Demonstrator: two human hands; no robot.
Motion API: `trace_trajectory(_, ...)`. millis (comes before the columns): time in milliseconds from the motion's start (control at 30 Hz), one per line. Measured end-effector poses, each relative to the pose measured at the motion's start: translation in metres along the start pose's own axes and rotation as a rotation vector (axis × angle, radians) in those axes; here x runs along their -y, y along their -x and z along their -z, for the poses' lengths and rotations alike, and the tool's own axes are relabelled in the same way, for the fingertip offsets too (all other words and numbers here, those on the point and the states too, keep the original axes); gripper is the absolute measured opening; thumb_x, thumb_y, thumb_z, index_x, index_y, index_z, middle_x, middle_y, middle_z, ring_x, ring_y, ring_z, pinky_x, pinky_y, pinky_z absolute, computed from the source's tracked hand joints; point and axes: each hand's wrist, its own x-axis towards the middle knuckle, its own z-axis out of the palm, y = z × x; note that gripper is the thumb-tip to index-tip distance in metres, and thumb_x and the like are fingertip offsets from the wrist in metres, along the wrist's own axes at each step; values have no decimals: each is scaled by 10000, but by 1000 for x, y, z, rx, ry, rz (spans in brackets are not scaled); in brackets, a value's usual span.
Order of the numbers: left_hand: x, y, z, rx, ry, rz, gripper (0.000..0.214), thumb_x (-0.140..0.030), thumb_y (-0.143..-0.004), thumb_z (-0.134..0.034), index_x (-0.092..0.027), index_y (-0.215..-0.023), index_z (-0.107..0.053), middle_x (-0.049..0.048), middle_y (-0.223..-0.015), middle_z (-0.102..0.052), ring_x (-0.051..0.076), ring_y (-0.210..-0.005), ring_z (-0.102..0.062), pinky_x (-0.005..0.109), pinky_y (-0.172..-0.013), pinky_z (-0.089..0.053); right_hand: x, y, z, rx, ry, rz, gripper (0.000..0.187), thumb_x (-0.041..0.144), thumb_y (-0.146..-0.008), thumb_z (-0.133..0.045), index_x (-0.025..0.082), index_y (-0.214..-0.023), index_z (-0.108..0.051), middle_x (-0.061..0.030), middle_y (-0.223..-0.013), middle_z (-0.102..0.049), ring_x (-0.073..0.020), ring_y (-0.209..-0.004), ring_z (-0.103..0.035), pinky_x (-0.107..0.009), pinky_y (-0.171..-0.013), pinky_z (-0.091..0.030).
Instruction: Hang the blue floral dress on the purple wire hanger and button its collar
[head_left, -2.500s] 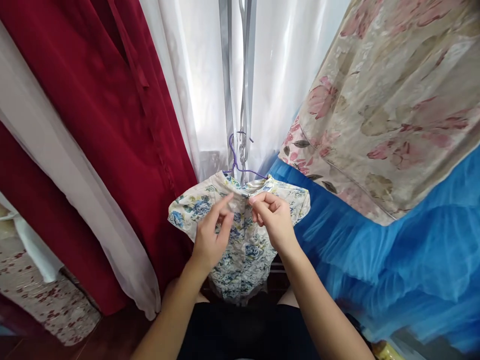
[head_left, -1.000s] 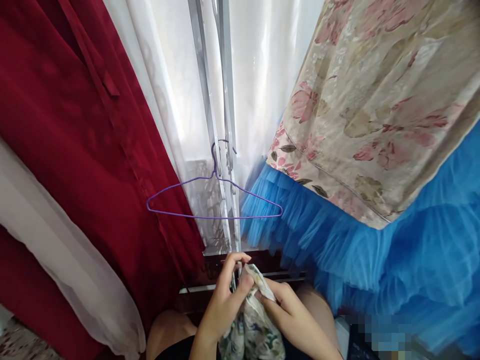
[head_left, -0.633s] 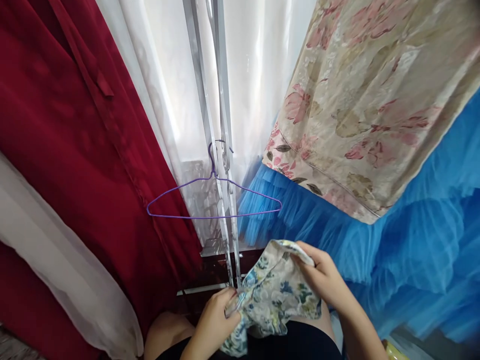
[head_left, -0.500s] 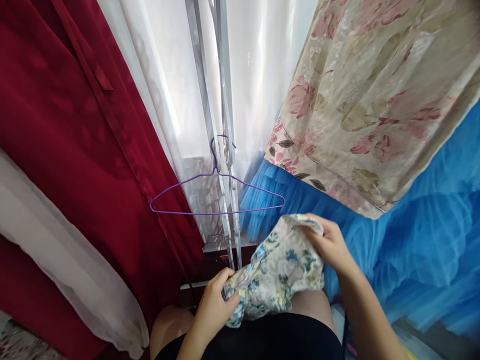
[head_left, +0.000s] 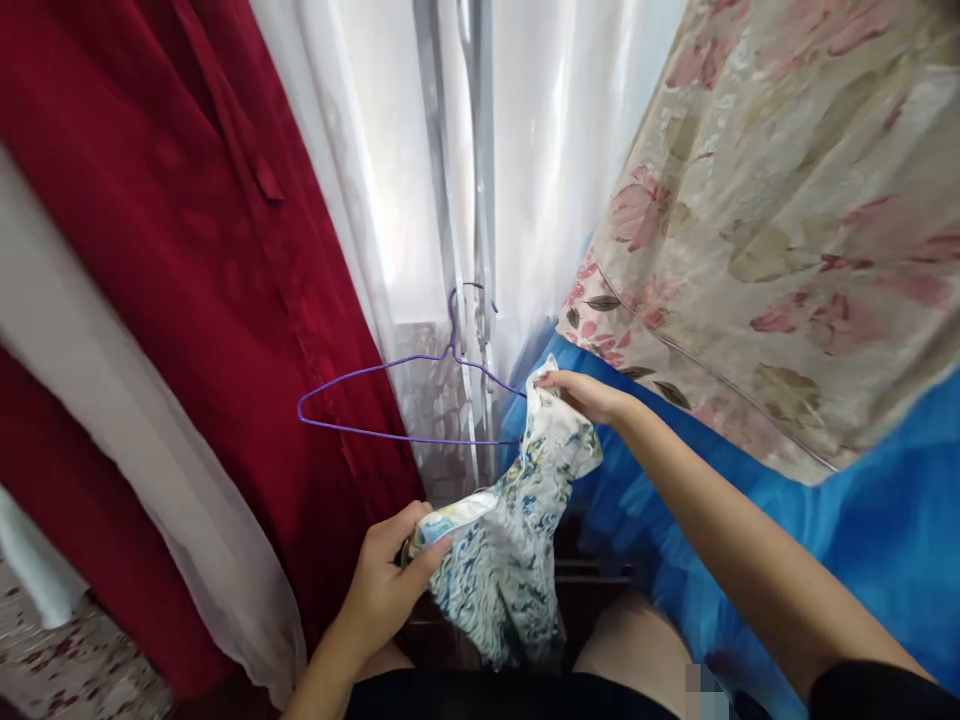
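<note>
A small floral garment (head_left: pixel 517 530), white with blue, green and yellow print, is stretched between my two hands. My left hand (head_left: pixel 386 570) pinches its lower left edge, thumb on top. At its upper right edge my right hand (head_left: pixel 589 393) grips the cloth by the right end of a purple hanger (head_left: pixel 375 437). The hanger's right tip is hidden behind or inside the garment. Its hook sits on a grey metal stand (head_left: pixel 480 240), and the left end of the hanger is bare.
Red cloth (head_left: pixel 225 330) hangs on the left with a whitish curtain (head_left: pixel 142 480). Behind the stand is a sheer white curtain (head_left: pixel 360 170). At right, beige cloth with pink flowers (head_left: pixel 750 250) hangs over blue tulle (head_left: pixel 862 560). Patterned flooring (head_left: pixel 67 650) shows at lower left.
My right hand has raised its side of the garment to the hanger's right end. My left hand has moved left and slightly up, and the cloth has spread out. The view has shifted.
</note>
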Motion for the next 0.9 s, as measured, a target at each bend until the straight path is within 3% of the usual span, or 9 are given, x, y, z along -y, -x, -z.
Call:
trace_trajectory(133, 11, -2, 41, -39, -110, 61, 328, -415, -987, -538, -175, -769, -585, -16, -679, -497, 122, -604, -482, 221, -547, -395, 6, 1, -15, 287, -47, -5, 258, 320, -710, -834, 175, -874, -698, 4, -710, -712, -138, -596, -637, -234, -577, -497)
trace_trajectory(233, 27, -7, 78, 19, -341, -8, 291, -400, -976, -545, -185, -803, -637, 20, -770, -615, 176, -764, -584, 316, -836, -506, 5, 5, -21, 286, -73, -22, 309, 370, -700, -873, 165, -856, -703, 2, -691, -719, -135, -571, -634, -232, -551, -483)
trace_trajectory(333, 54, -16, 112, 140, -596, -77, 205, -347, -944, -556, -207, -884, -692, 37, -902, -714, 221, -925, -640, 562, -1184, -267, 5, 11, -24, 229, -81, -20, 308, 374, -682, -894, 154, -740, -686, -6, -642, -714, -143, -555, -641, -243, -550, -487)
trace_trajectory(433, 81, -33, 140, 155, -735, -27, 273, -291, -973, -441, -236, -1048, -697, 49, -1101, -738, 230, -1057, -657, 666, -1218, -77, 10, 18, -27, 245, -90, -17, 293, 397, -728, -868, 154, -812, -728, -39, -734, -765, -182, -651, -706, -274, -643, -544)
trace_trajectory(533, 94, -63, 159, 90, -833, -59, 331, -225, -956, -399, -248, -1103, -695, 55, -1168, -735, 236, -1121, -652, 646, -1231, -88, 20, 26, -29, 257, -45, -59, 319, 414, -766, -840, 147, -923, -765, -74, -832, -800, -211, -727, -740, -297, -709, -578)
trace_trajectory(633, 93, -102, 165, 14, -872, -126, 387, -156, -906, -396, -240, -1130, -700, 73, -1199, -731, 258, -1192, -626, 593, -1227, -190, 30, 33, -29, 240, -14, -95, 312, 394, -772, -834, 143, -948, -775, -85, -874, -811, -225, -752, -750, -301, -710, -590)
trace_trajectory(733, 78, -136, 152, -94, -753, -156, 402, -141, -874, -393, -204, -1121, -704, 102, -1234, -714, 283, -1226, -603, 527, -1151, -348, 34, 37, -30, 216, -28, -111, 270, 370, -789, -811, 158, -952, -770, -86, -880, -814, -234, -746, -753, -312, -706, -601)
trace_trajectory(833, 52, -156, 126, -140, -386, -116, 319, -213, -875, -448, -185, -1093, -680, 109, -1181, -727, 280, -1139, -649, 441, -1022, -475, 28, 35, -32, 169, -69, -127, 247, 356, -806, -781, 174, -972, -763, -87, -888, -812, -238, -760, -755, -324, -735, -608)
trace_trajectory(900, 34, -162, 109, -30, -49, 9, 305, -309, -859, -551, -197, -1135, -616, 95, -1084, -753, 278, -1030, -698, 418, -925, -528, 17, 33, -32, 122, -44, -104, 250, 345, -799, -783, 184, -989, -762, -81, -906, -809, -249, -800, -756, -342, -774, -607)
